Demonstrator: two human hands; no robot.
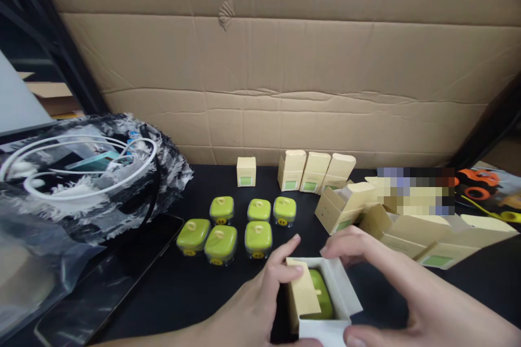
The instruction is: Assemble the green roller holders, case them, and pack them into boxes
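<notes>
Between my hands is a small pale-yellow carton [302, 290] with its top open and white inner flaps. A green-lidded container [323, 295] sits inside, partly covered by one yellow flap. My left hand [260, 295] grips the carton's left side, one finger on the yellow flap and the thumb low at the front. My right hand [402, 293] is curved round the right side, fingertips at the far corner and thumb at the near corner. Beyond them, several clear containers with green lids stand on the table, among them one green-lidded tub [258, 237].
At the back stand a closed carton [246, 172] and several opened ones [292, 171]. More opened cartons [433, 238] lie to the right, near an orange toy [478, 181]. A fringed bag [122, 184] with white cable [150, 152] and a dark flat panel [109, 287] are at left. Cardboard [285, 54] walls the back.
</notes>
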